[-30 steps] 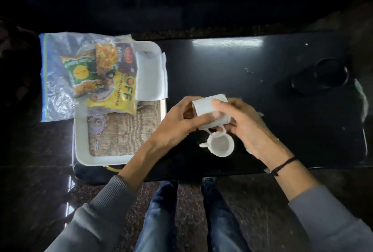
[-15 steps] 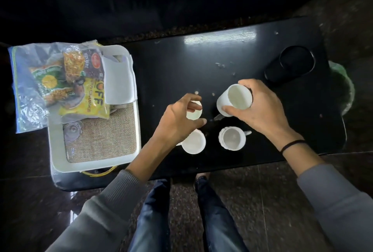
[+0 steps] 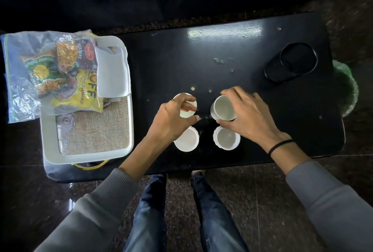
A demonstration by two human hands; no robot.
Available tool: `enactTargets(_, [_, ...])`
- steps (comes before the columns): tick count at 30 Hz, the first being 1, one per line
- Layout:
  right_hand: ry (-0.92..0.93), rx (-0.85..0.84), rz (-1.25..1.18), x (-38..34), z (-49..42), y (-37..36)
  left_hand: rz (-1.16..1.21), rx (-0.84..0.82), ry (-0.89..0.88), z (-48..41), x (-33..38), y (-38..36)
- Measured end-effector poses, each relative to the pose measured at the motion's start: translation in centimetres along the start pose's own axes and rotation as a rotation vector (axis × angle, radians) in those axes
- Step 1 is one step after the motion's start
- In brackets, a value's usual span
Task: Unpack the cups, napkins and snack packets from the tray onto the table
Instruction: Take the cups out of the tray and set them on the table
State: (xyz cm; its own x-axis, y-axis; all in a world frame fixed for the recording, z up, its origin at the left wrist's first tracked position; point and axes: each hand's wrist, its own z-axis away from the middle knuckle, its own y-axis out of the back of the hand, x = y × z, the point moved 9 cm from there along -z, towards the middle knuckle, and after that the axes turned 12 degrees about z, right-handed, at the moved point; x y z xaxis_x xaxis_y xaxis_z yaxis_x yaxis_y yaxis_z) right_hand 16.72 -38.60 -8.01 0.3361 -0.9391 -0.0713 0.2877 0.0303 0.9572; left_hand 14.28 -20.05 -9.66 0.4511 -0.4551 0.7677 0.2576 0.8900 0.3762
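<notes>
Several white cups stand in a square on the black table (image 3: pixel 232 50). My left hand (image 3: pixel 173 120) grips the far left cup (image 3: pixel 188 108) by its rim. My right hand (image 3: pixel 248 114) holds the far right cup (image 3: pixel 222 108), slightly tilted, against the table. The near left cup (image 3: pixel 186 139) and near right cup (image 3: pixel 227 137) stand free and upright. The white tray (image 3: pixel 88 156) sits at the table's left end. On it lie a clear bag of snack packets (image 3: pixel 60 74) and folded white napkins (image 3: pixel 112 74).
A burlap mat (image 3: pixel 101 130) lines the tray, with a small clear lid (image 3: pixel 64 124) on it. A black round holder (image 3: pixel 292 65) lies at the table's far right, a green object (image 3: pixel 347 90) beyond the edge. Crumbs dot the middle. My legs are below the near edge.
My right hand has lowered its cup from tilted in the air down to the table, behind the near right cup. My left hand stays on the far left cup.
</notes>
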Motion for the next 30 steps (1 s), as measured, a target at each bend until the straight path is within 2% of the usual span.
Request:
enactTargets(10, [-0.041,-0.101,0.016,-0.1,-0.5,-0.4,0.040,0.010,0.003,0.5,0.2,0.7])
enactTargets(16, [-0.042,-0.066,0.003,-1.2,-1.2,1.6,0.056,0.034,-0.010,1.0,0.1,2.1])
enactTargets(23, [0.057,-0.008,-0.083,-6.5,-3.7,4.3,0.108,0.078,-0.050,1.5,-0.2,5.7])
enactTargets(30, [0.150,0.009,-0.207,-14.6,-8.2,5.6,0.094,0.201,-0.022,1.2,-2.9,12.7])
